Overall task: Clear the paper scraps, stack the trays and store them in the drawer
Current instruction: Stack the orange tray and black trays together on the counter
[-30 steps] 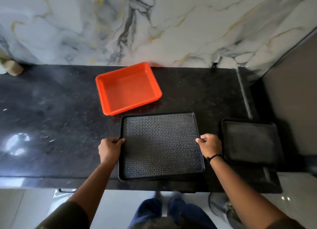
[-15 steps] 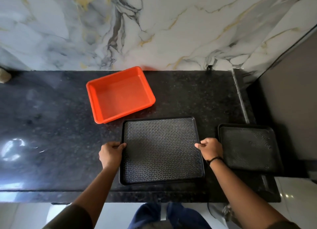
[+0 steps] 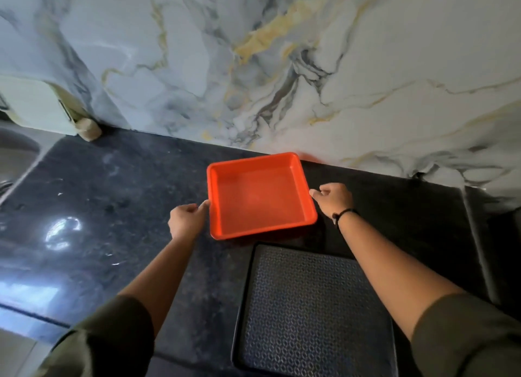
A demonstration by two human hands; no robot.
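Both hands have left the sides of the black tray and gone forward to the orange one. At the left rim of the square orange plastic tray (image 3: 260, 196), the left hand (image 3: 187, 220) has its fingers curled, with the fingertips touching the tray's near-left edge; whether they have closed around the rim cannot be told. Opposite it, the right hand (image 3: 332, 200), with a thin black band (image 3: 342, 213) on its wrist, has its fingertips at the tray's right rim, loosely curled, and again a real hold is not clear. That orange tray sits flat on the black speckled stone countertop (image 3: 112, 207), close to the back edge where the counter meets the white marble-patterned wall (image 3: 282, 66), and it is turned a little askew. Nothing lies inside it.

Just in front of it, near the counter's front edge, lies the flat black rectangular tray with an embossed diamond pattern (image 3: 313, 311), its far edge just beside the orange tray's near edge. Both forearms reach across the counter, the right one passing over the black tray's right side, and dark olive sleeves (image 3: 104, 334) show at the bottom.

At the far left, a cream-coloured box-like object (image 3: 33, 103) stands against the wall, and part of a sink basin (image 3: 14, 151) shows beside the counter's left end.
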